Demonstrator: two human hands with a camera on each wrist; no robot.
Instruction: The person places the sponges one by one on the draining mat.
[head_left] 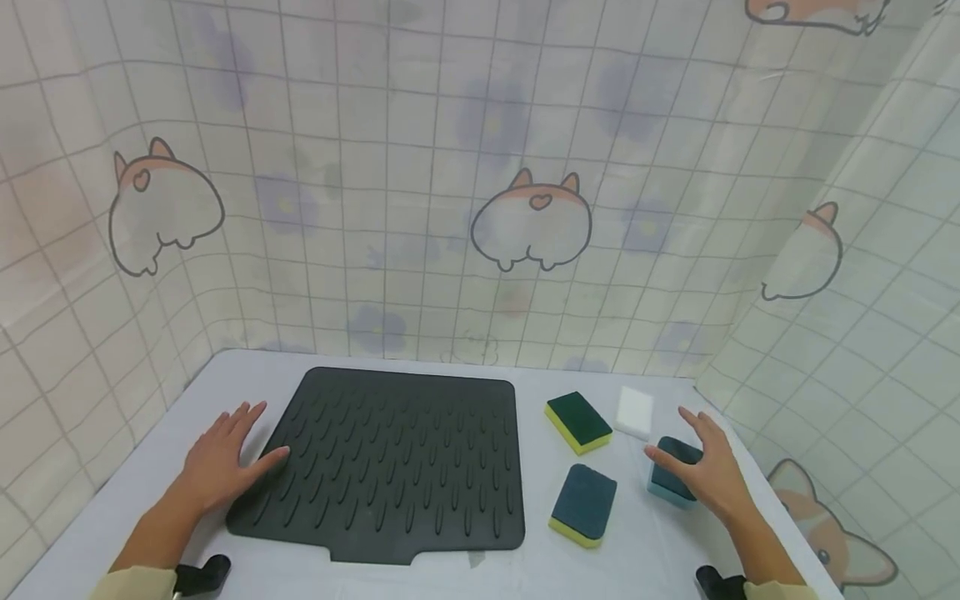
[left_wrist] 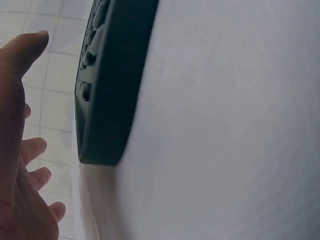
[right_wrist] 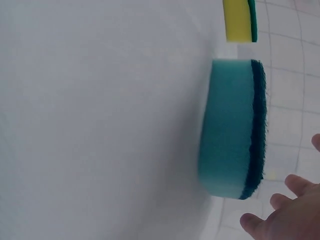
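My left hand [head_left: 221,462] hovers over the left edge of a dark ridged mat [head_left: 390,467], fingers spread and nothing held. In the left wrist view the thumb and fingertips stand apart from the mat's side [left_wrist: 112,100]. On the right, my right hand [head_left: 708,467] is spread above a blue sponge [head_left: 671,492] with a dark scouring top, partly covering it in the head view. The right wrist view shows the same blue sponge [right_wrist: 227,130] on the white surface, with the fingers beside it and not gripping.
Between mat and right hand lie a yellow sponge with a green top [head_left: 577,421] and a yellow sponge with a dark blue top [head_left: 585,504]. A white block [head_left: 634,412] sits farther back. Patterned grid fabric [head_left: 420,208] hangs around the white table [head_left: 285,575].
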